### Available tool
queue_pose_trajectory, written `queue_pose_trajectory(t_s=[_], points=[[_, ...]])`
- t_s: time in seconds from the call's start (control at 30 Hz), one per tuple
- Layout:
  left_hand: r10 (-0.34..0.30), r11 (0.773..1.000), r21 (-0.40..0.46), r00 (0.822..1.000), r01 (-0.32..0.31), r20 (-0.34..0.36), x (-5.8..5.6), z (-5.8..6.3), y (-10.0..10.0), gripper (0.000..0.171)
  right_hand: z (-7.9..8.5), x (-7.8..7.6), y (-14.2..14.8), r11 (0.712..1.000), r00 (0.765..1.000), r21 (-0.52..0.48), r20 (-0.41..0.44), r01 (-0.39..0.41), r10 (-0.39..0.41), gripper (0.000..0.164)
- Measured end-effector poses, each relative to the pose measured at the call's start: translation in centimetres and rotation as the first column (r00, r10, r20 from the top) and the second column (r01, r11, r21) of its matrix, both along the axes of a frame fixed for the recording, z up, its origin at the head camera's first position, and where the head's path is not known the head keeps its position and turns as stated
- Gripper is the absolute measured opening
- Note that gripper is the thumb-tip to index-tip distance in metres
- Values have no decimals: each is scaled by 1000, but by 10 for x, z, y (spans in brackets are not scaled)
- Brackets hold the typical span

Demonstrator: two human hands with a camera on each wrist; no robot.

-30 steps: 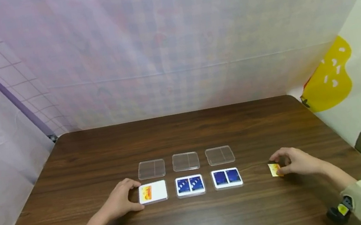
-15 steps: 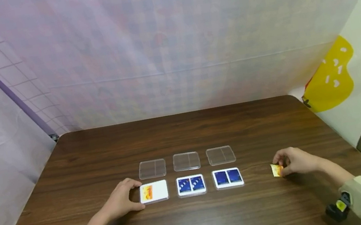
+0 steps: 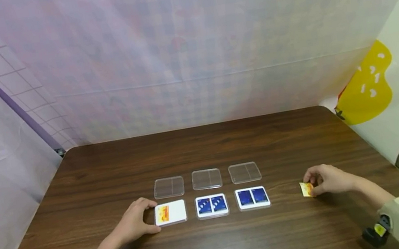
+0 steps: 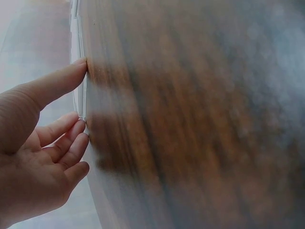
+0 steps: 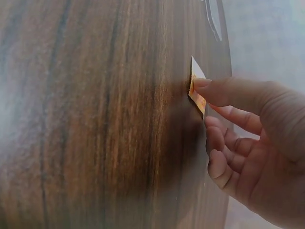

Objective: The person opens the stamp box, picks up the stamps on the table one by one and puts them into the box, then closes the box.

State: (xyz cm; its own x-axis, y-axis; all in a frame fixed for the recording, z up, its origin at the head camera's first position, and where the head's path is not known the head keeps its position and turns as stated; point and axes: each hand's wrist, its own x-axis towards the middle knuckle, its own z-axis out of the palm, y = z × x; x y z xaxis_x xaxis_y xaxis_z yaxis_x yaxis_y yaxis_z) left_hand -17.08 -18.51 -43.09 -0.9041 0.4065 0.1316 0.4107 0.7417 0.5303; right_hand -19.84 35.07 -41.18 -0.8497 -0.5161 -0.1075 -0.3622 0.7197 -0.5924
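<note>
My right hand point(image 3: 329, 180) pinches a small yellow-orange postage stamp point(image 5: 198, 98) between thumb and fingers, low over the table at the right. Its toothed edge shows in the right wrist view. My left hand point(image 3: 132, 221) holds the left end of a clear plastic case point(image 4: 82, 95), thumb at the near corner and fingers at the far one. On the white card point(image 3: 177, 211) in that case lies one matching orange stamp point(image 3: 163, 214) on the left half; the right half is bare white. Two more cases to the right hold pairs of blue stamps point(image 3: 211, 205) and dark blue stamps point(image 3: 253, 196).
Three clear lids point(image 3: 169, 187) lie in a row behind the cases. All of it rests on a dark wood-grain table point(image 3: 219, 244). Pale patterned cloth point(image 3: 179, 48) hangs behind the far edge. Each wrist wears a black camera mount point(image 3: 376, 232).
The stamp in my right hand has been drawn very slightly to the right. My left hand keeps its hold at the case, which stays in place.
</note>
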Motion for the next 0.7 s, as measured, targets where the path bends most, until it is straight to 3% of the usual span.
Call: queue_pose_trajectory(t_s=[0.33,0.7], points=[[2,1000,-1,1000,-2,-3,0,0,0,55,-3,8,-3,993,986,49,-135,106,-98,27],[6,1000,-4,1000,-6,-3,1,0,1,55,0,5,-7,980,981,88,-88,181,-174,25]])
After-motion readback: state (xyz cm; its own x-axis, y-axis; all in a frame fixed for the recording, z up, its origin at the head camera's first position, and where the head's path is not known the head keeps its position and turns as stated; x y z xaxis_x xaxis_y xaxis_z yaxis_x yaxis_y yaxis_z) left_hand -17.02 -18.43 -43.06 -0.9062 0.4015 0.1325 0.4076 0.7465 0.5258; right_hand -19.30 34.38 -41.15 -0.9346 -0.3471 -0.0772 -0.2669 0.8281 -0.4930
